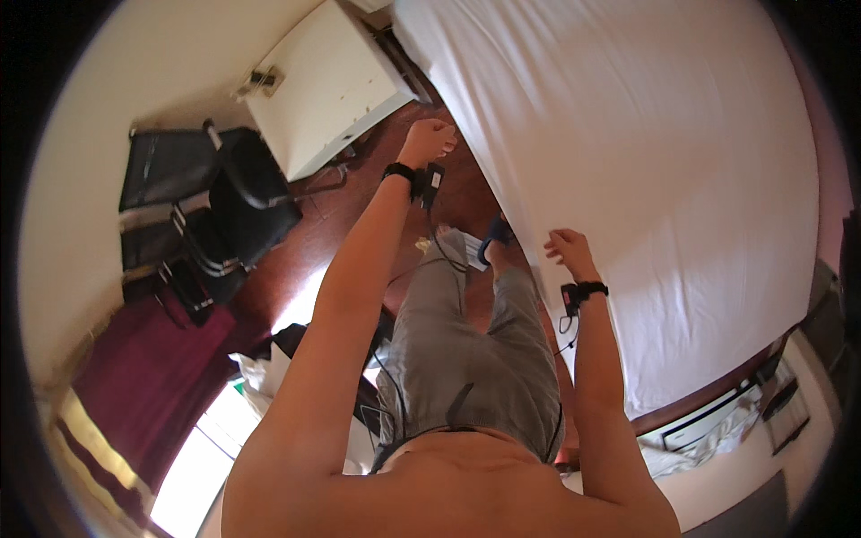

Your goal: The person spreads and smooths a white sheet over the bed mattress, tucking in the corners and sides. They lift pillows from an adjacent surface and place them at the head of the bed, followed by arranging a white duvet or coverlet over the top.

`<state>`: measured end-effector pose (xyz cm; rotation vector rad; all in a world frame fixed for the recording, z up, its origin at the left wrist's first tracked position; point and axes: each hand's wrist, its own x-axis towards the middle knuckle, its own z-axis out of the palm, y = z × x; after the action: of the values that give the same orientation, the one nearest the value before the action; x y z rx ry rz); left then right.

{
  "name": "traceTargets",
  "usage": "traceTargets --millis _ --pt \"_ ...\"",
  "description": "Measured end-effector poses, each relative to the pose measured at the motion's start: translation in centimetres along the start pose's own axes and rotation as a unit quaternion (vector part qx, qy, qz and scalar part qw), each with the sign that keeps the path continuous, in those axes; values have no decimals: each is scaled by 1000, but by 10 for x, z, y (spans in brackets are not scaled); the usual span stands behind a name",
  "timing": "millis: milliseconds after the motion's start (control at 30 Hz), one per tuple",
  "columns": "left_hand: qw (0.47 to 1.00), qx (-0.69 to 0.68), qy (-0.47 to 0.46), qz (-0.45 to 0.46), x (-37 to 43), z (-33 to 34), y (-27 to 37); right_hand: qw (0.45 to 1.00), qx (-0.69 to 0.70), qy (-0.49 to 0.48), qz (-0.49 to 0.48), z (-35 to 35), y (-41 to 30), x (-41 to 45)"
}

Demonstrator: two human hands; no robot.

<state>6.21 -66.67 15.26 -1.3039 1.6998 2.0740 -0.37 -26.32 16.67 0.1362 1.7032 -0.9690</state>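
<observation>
My left hand (428, 142) is raised over the red-brown floor (464, 181), just left of the bed's edge, its fingers curled; whether they are fully closed cannot be told. Above the white sheet (639, 175) spread over the bed is my right hand (569, 253), fingers loosely bent and apart, holding nothing. Both wrists wear black straps with small box-shaped devices (432, 185) and thin dark cables. Nothing is visible between the fingers of my left hand.
Black chairs (249, 175) stand against the left wall. Beside them is a white cabinet (329, 81) with a stained surface. A dark red curtain (148, 376) hangs at lower left. Near my feet lie a paper-like white item (475, 253) and a small yellowish scrap (422, 244).
</observation>
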Motion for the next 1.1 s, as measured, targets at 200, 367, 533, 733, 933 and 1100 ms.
traceTargets --millis 200,367,533,733,933,1100 --pt "945 296 89 108 151 47 -21 992 121 31 23 50 -38 97" --pt "865 462 72 181 244 4 -45 948 307 24 83 119 -51 168" --pt "979 31 73 -188 252 60 -37 859 467 124 170 167 -16 212" --pt "953 -269 42 -131 266 48 -28 715 663 200 94 201 -11 272" --pt "962 -255 43 -86 271 58 -39 490 837 237 -50 205 25 313" --pt "970 -216 75 -88 269 42 -22 469 854 218 -56 219 -2 302"
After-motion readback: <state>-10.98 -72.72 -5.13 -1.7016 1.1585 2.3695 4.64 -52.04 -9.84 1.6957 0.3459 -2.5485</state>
